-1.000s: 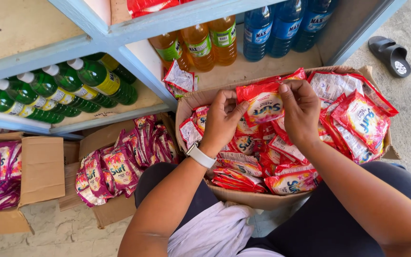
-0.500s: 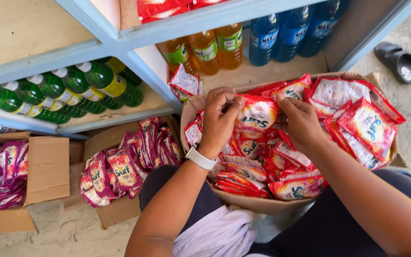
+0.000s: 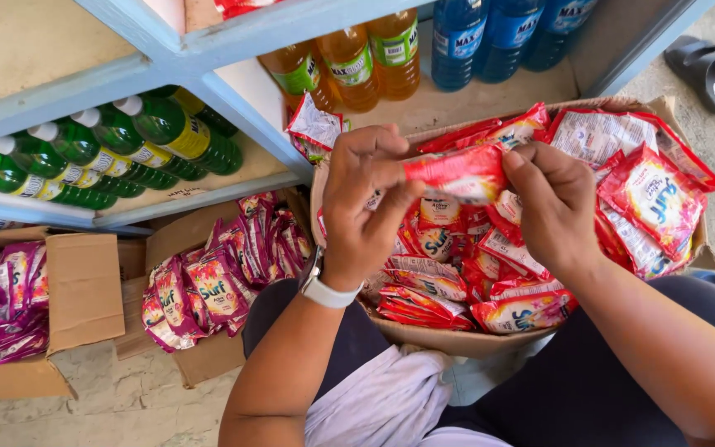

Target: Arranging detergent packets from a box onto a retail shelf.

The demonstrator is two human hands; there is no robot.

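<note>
**A:** What do we see far over on the left?

**B:** We see an open brown box (image 3: 84,285) on the floor, with shiny purple packets (image 3: 2,298) inside it. Above it, on a pale blue shelf (image 3: 59,91), green bottles (image 3: 117,149) lie on their sides. They have white caps and yellow labels.

**A:** And next to that box?

**B:** Another brown box (image 3: 208,356), a bit nearer to us. It is full of pink and purple packets (image 3: 217,281), standing in rows.

**A:** What are our hands doing?

**B:** Our left hand (image 3: 366,207) has a white watch (image 3: 324,290) on the wrist. Its fingers are curled and pinch the left end of a red packet (image 3: 457,172). Our right hand (image 3: 552,207) pinches the right end of it. So both hands are closed on the one packet. It lies flat between them, just above the big box.

**A:** What is in the big box?

**B:** The big brown box (image 3: 424,335) rests on our lap. It is full of red packets (image 3: 655,199) with white and yellow patches and blue letters. They lie in a messy heap.

**A:** What is behind our hands?

**B:** One small red and white packet (image 3: 314,128) leans at the shelf edge. Farther back stand orange bottles (image 3: 349,58) with green labels. To the right of them stand blue bottles (image 3: 498,37).

**A:** And far on the right?

**B:** A dark sandal (image 3: 705,70) sits on the grey floor.
</note>
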